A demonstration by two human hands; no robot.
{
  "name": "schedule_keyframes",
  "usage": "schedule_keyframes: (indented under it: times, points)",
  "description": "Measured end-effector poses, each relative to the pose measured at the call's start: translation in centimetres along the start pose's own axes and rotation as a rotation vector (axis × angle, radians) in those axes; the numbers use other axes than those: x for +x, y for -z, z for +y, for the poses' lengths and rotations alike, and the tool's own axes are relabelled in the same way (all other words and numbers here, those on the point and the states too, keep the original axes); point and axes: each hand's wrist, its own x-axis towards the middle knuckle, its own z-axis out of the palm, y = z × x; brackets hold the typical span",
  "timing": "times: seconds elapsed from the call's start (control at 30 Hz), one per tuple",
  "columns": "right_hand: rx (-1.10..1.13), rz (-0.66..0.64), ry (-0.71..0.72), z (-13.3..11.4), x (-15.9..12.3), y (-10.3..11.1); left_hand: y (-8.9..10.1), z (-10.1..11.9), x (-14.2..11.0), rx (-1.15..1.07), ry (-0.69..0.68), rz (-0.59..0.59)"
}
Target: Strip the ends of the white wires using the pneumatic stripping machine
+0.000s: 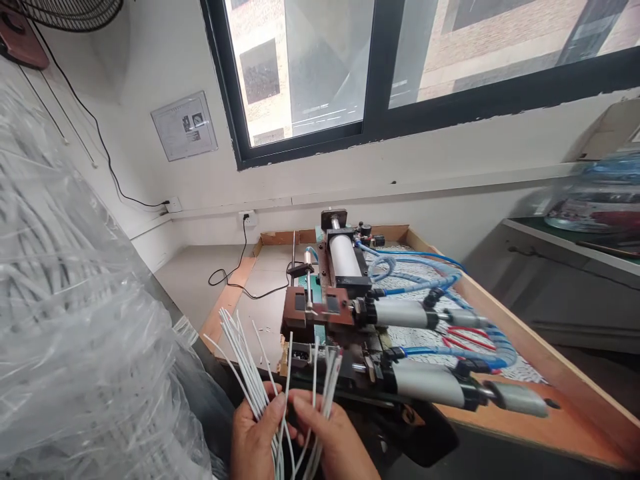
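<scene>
While the left hand (256, 432) and right hand (341, 437) each clasp white wires (249, 369), long axes near upright, tips fanned away, a pneumatic machine (343, 301) sits beyond on a wood-rimmed bench (266, 272) below a window (330, 60).

Wires (251, 380) before machine (344, 257), machine on table (267, 267), wrapped bundle (85, 300) at left, window (330, 67) behind, shelf (533, 231) right

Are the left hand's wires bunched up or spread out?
Both: the white wires fan apart at their tips but bunch together in the left hand.
</scene>
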Motion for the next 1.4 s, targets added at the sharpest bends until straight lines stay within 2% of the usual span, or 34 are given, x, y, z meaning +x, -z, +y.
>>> schedule_keyframes:
  times: [0.07,0.13,0.3,0.47,0.63,0.8,0.87,1.03,1.13,1.4]
  points:
    - [-0.135,-0.027,0.047,0.5,-0.2,0.1,-0.1,0.1,-0.1,-0.02,-0.012,-0.016]
    - [-0.165,0.015,0.091,0.9,-0.3,0.2,-0.1,0.2,-0.3,-0.036,-0.021,-0.015]
    - [0.017,0.186,0.134,0.6,0.1,0.4,-0.2,0.6,-0.3,-0.072,0.031,0.003]
    - [0.1,0.259,0.078,-0.4,0.2,0.8,-0.7,0.8,-0.4,-0.057,0.045,-0.031]
    - [0.108,0.203,0.039,-0.7,0.5,0.8,-0.6,0.4,-0.5,-0.025,0.035,-0.043]
    - [0.126,-0.028,-0.045,-0.6,0.1,0.0,-0.4,0.2,-0.5,-0.017,0.02,-0.108]
    - [0.08,-0.062,-0.021,-0.4,-0.2,-0.2,-0.4,0.2,-0.6,-0.01,0.009,-0.136]
    - [0.046,0.151,0.124,0.3,-0.3,0.6,-0.2,0.2,-0.5,0.036,-0.014,-0.048]
    - [0.003,0.238,0.141,0.3,0.0,1.1,-0.1,0.2,-0.4,0.042,-0.01,-0.006]
    - [0.192,0.184,0.043,-0.6,1.1,0.9,-0.1,0.2,-0.5,0.04,-0.042,-0.049]
